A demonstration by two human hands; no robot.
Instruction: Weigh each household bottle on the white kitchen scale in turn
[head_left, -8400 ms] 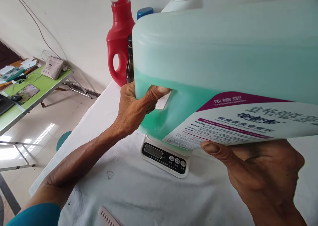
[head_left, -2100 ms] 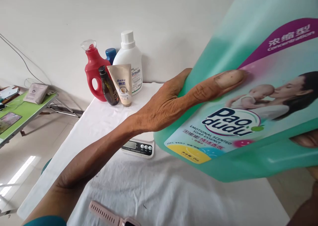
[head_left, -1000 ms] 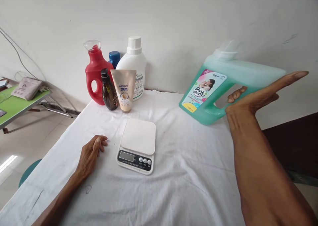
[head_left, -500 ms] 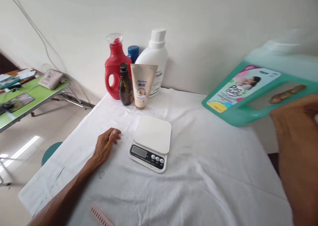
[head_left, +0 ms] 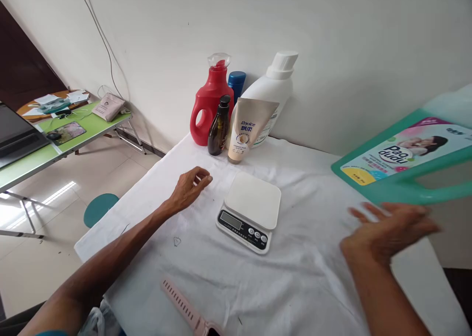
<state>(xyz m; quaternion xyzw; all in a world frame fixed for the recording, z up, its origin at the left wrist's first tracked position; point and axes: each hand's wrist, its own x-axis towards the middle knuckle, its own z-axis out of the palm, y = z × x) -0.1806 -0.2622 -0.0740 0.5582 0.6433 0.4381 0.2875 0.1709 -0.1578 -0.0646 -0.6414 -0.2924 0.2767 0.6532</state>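
Note:
My left hand (head_left: 191,186) rests on the white cloth just left of a white digital kitchen scale (head_left: 254,198); its fingers are loosely bent, with a gap to the thumb, and hold nothing. Nothing lies on the scale's plate, and its display looks blank. My right hand (head_left: 387,230), a little smeared by motion, is spread and empty in front of a large jug of green liquid detergent (head_left: 383,191). That jug is at the table's far right, its handle free of my fingers and its right part cut off by the frame.
At the back are a red detergent bottle (head_left: 217,87), a dark pump bottle (head_left: 217,134), a beige Rejoice tube (head_left: 252,117), a blue-capped bottle (head_left: 236,79) and a white jug (head_left: 265,92). A pink watch (head_left: 184,306) lies in front. Left: a green table (head_left: 77,117) and a teal stool (head_left: 99,208).
My right hand has let go of the green jug's handle and drawn back toward me, fingers opening. The view has turned left. My left hand stays beside the scale.

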